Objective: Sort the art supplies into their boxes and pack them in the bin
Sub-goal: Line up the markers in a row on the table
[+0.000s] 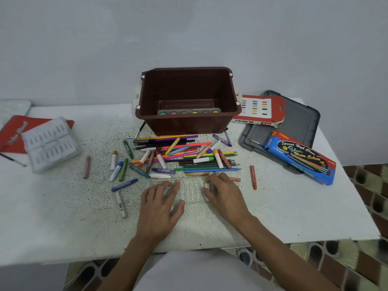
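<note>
Near the front edge of the table (63, 217), the left hand (159, 208) lies flat-fingered on the clear tray (193, 193) while the right hand (225, 195) pinches a white crayon (207, 187) at its right end; keep the tray pinned and seat the crayon squarely.

The bin (189, 122) is glossy brown plastic with smooth walls. To its right lies a matt grey plastic lid (302, 116), bearing a printed cardboard oil pastels box (260, 110) with frayed edges and a shiny blue cardboard box (300, 156). In front of the bin are painted wooden pencils (210, 169), paper-sleeved pastels (86, 166) and a clear ribbed plastic tray (193, 192). To its left sits a cloudy white plastic tray (50, 143). The surface (294, 206) is matt white, rough and paint-speckled.
</note>
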{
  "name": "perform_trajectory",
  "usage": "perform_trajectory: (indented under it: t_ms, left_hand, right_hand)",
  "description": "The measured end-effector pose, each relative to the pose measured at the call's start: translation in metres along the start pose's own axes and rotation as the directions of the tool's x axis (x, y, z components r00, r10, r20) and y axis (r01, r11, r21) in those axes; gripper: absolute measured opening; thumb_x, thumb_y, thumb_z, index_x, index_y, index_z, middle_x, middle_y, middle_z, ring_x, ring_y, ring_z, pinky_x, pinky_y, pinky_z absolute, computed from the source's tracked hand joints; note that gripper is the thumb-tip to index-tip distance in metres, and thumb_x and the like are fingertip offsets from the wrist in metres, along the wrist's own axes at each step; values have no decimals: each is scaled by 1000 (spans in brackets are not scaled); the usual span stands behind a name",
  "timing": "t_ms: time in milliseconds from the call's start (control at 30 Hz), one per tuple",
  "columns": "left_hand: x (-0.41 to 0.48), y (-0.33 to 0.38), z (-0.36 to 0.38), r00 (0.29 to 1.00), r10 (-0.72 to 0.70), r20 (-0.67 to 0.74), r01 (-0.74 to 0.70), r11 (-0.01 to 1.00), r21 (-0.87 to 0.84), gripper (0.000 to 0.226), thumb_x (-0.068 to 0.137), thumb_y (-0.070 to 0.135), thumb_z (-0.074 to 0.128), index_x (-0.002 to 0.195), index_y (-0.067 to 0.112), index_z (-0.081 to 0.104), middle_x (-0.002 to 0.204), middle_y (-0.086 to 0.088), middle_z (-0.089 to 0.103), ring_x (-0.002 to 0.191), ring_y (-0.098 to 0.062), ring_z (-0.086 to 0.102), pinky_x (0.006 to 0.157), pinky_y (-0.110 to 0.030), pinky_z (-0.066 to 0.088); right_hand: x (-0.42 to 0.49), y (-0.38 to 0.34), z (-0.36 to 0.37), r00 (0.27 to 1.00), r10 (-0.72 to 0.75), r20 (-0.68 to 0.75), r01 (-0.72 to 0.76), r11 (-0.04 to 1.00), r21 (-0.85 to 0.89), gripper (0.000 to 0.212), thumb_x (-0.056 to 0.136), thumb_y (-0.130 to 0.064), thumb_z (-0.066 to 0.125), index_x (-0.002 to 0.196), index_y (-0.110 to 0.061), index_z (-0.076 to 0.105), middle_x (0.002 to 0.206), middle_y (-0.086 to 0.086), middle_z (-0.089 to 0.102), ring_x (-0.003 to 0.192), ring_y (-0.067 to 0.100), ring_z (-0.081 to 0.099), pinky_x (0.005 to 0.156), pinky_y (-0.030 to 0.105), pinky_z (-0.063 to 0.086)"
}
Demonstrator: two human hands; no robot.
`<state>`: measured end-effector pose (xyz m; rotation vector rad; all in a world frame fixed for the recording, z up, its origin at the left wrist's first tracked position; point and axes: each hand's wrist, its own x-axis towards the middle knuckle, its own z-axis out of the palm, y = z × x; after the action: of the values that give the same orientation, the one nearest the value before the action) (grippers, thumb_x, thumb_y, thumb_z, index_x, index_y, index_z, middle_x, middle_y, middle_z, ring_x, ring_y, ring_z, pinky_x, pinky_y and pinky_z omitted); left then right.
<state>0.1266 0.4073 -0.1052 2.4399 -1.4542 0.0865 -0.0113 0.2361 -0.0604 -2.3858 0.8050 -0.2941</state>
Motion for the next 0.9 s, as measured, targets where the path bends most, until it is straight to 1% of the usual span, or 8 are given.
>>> perform_trajectory:
  t_ms: [133,267,400,567,700,800,867,900]
  left_hand:
    - [1,1,0,1000,2,1,-2,1000,6,57,96,53,37,142,23,51,128,-3,54,115,-25,50,97,-42,33]
    - [1,2,-2,1000,0,2,0,1000,3,56,96,52,40,142,22,52,127,-4,55,114,-26,52,97,-43,35]
    - [0,2,-3,1000,5,-7,-5,1000,5,56,96,51,39,141,21,53,127,-5,56,113,-27,53,96,-44,36]
    - [1,3,-5,1000,3,-5,-3,1000,1,56,95,51,39,140,21,54,127,-5,57,113,-27,53,95,-44,36]
    - [2,3,-6,1000,-1,-5,1,1000,-3,56,95,51,40,140,21,55,126,-5,58,112,-27,53,95,-44,37]
    - [1,4,-7,1000,0,-1,0,1000,1,56,95,51,40,140,21,54,126,-6,58,112,-27,53,95,-43,36]
    - [1,4,-8,1000,-1,0,1,1000,0,56,95,51,40,140,20,54,126,-6,58,112,-27,53,95,-43,37]
    - [1,5,-8,1000,-2,1,2,1000,1,56,95,51,41,140,20,54,126,-6,58,112,-27,53,95,-43,37]
  right_hand:
    - [-3,1,-10,1000,-12,-17,12,1000,22,27,95,-34,61,116,-18,62,101,-3,52,78,10,49,63,26,41]
    - [-4,17,-35,998,-4,-66,6,999,33,17,96,-14,56,110,-11,66,100,0,56,78,12,54,70,30,46]
    - [-10,34,-57,996,-53,76,60,994,-91,28,91,2,56,111,-11,70,103,6,60,82,20,58,71,37,50]
    - [-24,43,-61,967,-151,207,190,965,-183,26,88,-6,63,110,-17,72,111,7,57,95,23,58,68,28,47]
    - [-25,43,-60,968,-177,176,218,945,-243,18,85,-9,71,102,-15,73,109,10,59,91,30,60,70,37,53]
    - [-22,43,-59,975,-197,101,217,941,-262,13,87,-7,68,100,-10,69,99,8,59,86,31,60,99,54,45]
    - [-19,40,-58,986,-167,26,169,971,-169,14,90,-7,65,103,-11,66,93,1,59,82,20,58,107,48,39]
    - [-18,36,-57,992,-129,-2,129,987,-93,15,92,-9,64,106,-13,64,90,-3,59,79,11,56,98,39,45]
